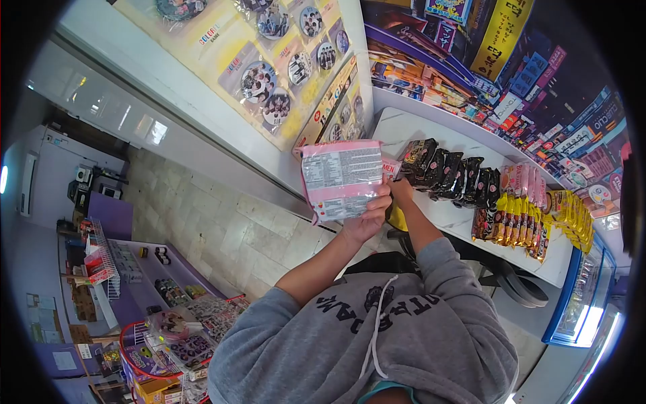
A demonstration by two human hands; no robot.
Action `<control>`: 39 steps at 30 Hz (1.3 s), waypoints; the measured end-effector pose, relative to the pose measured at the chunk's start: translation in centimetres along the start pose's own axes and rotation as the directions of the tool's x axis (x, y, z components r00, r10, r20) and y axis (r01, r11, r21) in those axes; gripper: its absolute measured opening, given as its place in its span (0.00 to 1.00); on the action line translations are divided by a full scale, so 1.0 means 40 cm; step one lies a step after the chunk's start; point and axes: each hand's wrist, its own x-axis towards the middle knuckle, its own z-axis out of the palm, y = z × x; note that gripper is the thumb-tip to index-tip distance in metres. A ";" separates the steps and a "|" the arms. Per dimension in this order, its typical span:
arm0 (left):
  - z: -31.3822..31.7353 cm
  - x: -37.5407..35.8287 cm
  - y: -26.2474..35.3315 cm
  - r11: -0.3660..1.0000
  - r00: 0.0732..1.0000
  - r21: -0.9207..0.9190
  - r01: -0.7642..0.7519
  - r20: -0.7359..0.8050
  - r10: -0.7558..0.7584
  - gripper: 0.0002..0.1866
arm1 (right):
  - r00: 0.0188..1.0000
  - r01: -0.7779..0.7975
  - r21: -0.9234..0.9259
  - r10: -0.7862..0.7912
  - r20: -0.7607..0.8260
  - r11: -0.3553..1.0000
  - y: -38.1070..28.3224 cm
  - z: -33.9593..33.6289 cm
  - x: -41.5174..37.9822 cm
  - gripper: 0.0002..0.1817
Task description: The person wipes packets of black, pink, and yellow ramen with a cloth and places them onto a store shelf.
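A pink and white packet [342,176], its printed back facing up, is held in my left hand [368,219], whose fingers wrap its right edge. Just right of it, my right hand [401,193] is by the near left end of a row of black packets [457,176] on a white marbled table [397,124]. A small pink piece with lettering [389,167] shows between the packet and the row. Part of something yellow [397,217] shows below my hands. The fingers of my right hand are mostly hidden, so its grip is unclear.
Along the table stand yellow packets [515,219], pink packets [527,180] and more yellow packets [570,214]. A blue-framed case [583,296] is at the right. Badges [259,81] hang on a panel above. A red-rimmed basket [128,357] and shelves are at the lower left.
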 end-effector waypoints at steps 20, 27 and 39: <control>0.049 0.005 0.023 0.930 0.943 0.324 0.175 -0.325 -0.065 0.15 | 0.889 0.330 0.698 -0.458 -0.003 0.635 -0.117 -0.237 -0.207 0.23; 0.047 0.026 0.026 0.838 0.840 0.285 0.466 -0.440 -0.318 0.14 | 0.775 0.233 0.810 -0.606 0.180 0.539 -0.311 -0.394 -0.335 0.27; 0.043 0.059 -0.005 0.808 0.820 0.269 0.524 -0.415 -0.394 0.17 | 0.891 0.207 0.775 -0.442 0.103 0.598 -0.330 -0.445 -0.375 0.25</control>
